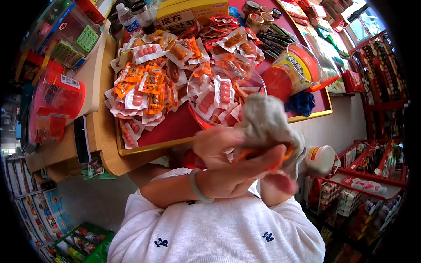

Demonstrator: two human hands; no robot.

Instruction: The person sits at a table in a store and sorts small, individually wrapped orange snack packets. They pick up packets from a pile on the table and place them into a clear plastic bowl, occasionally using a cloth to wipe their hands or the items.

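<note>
Both my hands are close together in front of my chest, blurred by motion. My left hand, with a pale bangle at the wrist, lies across an orange-red, round-edged thing, mostly hidden by fingers and cloth. A grey cloth is bunched above and around it. My right hand, partly covered, is closed at the cloth's lower part. Just beyond stands a clear round tub with wrapped pink sausages inside. To its left is a heap of orange and white snack packets.
The red table has a gold raised edge. At the back are a yellow carton, a water bottle and jars. A red-and-yellow tub lies at right near dark blue cloth. A phone rests at left; racks stand right.
</note>
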